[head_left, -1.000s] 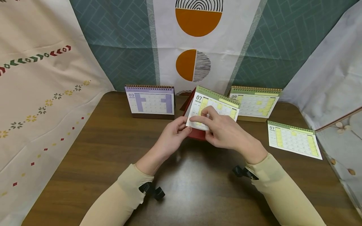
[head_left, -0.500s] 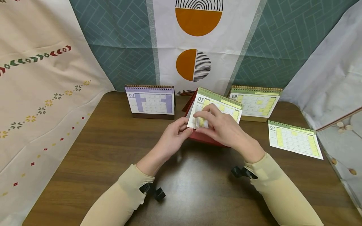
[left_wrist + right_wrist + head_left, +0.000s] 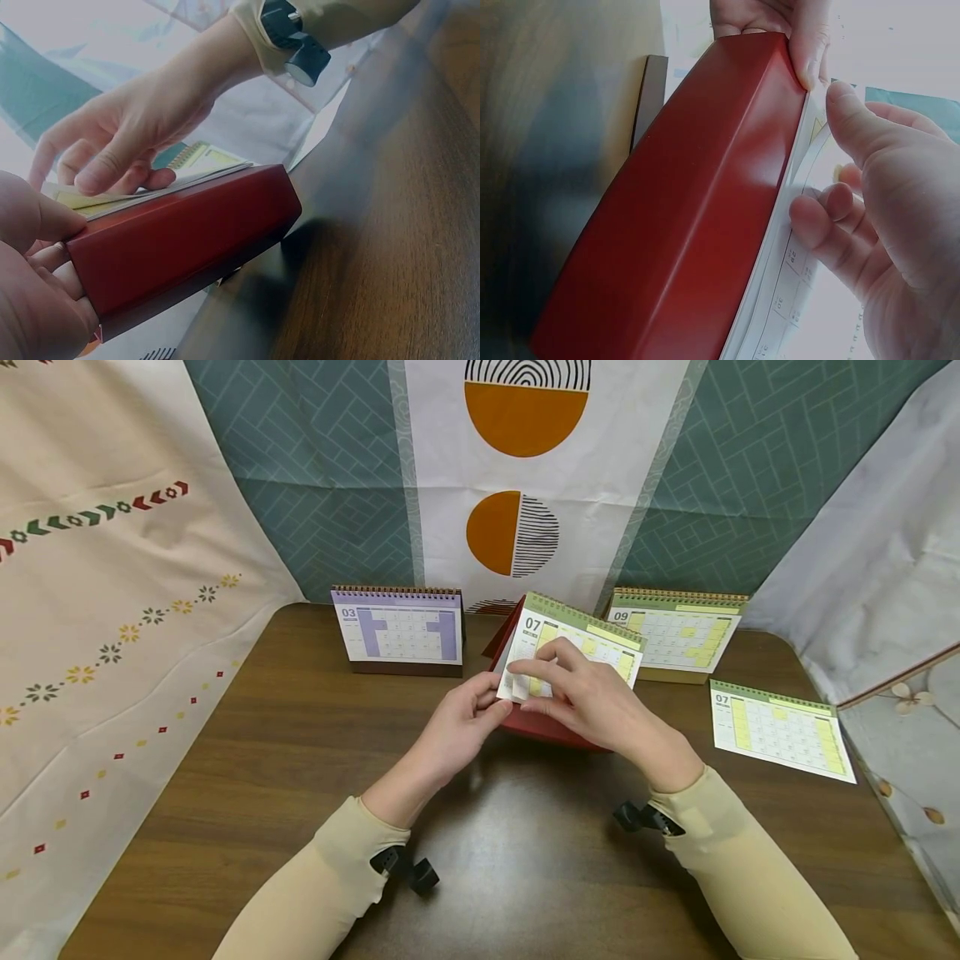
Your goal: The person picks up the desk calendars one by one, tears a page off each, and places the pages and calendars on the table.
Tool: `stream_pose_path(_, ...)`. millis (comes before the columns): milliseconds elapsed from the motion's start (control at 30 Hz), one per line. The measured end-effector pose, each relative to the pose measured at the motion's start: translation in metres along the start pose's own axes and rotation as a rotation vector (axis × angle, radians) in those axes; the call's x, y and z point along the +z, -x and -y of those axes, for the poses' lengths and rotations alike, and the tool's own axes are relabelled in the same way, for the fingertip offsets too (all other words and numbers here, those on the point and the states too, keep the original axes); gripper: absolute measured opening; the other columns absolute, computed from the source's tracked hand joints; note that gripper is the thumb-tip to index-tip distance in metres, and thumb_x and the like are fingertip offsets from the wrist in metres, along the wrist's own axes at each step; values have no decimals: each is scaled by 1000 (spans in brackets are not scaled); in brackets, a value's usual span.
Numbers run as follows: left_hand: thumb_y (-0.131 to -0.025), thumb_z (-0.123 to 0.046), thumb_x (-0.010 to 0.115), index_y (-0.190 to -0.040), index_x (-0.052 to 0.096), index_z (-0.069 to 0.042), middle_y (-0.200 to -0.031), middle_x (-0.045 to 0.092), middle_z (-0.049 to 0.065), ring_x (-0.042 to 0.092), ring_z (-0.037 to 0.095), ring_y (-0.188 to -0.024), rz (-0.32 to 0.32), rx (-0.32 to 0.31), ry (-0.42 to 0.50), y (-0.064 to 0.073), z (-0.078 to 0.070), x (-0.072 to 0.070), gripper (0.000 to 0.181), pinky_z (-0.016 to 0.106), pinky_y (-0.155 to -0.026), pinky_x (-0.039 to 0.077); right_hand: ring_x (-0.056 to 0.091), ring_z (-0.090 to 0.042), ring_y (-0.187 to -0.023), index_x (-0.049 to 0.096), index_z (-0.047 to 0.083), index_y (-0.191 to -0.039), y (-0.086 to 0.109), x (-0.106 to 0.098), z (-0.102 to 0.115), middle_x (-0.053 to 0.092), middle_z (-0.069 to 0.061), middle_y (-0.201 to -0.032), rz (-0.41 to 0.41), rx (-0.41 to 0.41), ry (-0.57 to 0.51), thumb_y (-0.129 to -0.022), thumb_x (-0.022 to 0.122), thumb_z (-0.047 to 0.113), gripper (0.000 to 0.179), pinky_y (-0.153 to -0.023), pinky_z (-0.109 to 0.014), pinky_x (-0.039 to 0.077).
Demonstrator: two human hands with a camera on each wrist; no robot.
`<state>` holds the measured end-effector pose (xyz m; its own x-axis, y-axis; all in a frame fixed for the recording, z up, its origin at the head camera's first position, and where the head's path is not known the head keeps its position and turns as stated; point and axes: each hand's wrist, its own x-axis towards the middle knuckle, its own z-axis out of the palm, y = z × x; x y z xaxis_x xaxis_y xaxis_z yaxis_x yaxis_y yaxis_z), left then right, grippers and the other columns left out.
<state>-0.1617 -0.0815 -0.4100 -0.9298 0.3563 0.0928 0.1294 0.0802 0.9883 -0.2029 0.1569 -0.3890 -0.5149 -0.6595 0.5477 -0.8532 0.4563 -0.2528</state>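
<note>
A red-based desk calendar (image 3: 551, 727) is tilted in the middle of the table, its front page (image 3: 531, 642) showing "07" under a green header. My left hand (image 3: 461, 714) grips its lower left corner, thumb in front and fingers beneath the red base (image 3: 187, 232). My right hand (image 3: 592, 697) lies over the page's lower left part, its curled fingers and thumb at a page corner. That page bows away from the sheets behind it in the right wrist view. Part of the date grid is hidden behind my right hand.
A purple "03" desk calendar (image 3: 397, 631) stands at the back left. Behind and right of the held one stands a green "09" calendar (image 3: 678, 631). One loose green-topped "07" sheet (image 3: 780, 731) lies at the table's right side. Cloth hangs around the table.
Over the second, the calendar has tipped and shifted slightly right, showing more red base. My right thumb has moved left to the page edge, and the page's left corner has lifted.
</note>
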Motion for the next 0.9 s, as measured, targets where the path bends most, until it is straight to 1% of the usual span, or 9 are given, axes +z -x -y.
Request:
stream_pose_path(233,-113,-6,60,-147,62,-4,-134,77,9,72,18,-111,6,-2,-1,0,0,0,34,41,-105,53,50,-11,-66,72,25,-143,0,1,1,57,-5,-119,-3,-4,11,-91,94,20,57,-58,-31,47)
stream_pose_path(533,-113,-5,59,-145,62,-2,-133,77,11,72,19,-110,14,1,19,0,0,1,32,38,-103,55,49,-17,-65,71,26,-145,0,2,1,57,-8,-120,-20,-25,38,-91,94,19,59,-59,-34,47)
stream_pose_path(767,-113,-4,60,-146,62,-2,-134,76,11,73,20,-111,14,5,14,0,-1,1,33,38,-103,56,48,-17,-64,71,27,-146,1,3,-1,56,-8,-122,-29,-35,45,-89,95,18,62,-58,-33,47)
stream_pose_path(900,-113,-4,59,-144,63,-2,-134,76,11,73,20,-112,12,-2,13,0,-1,1,32,37,-102,56,52,-16,-68,72,27,-145,1,3,-1,55,-7,-123,-26,-29,28,-89,95,17,61,-58,-33,47)
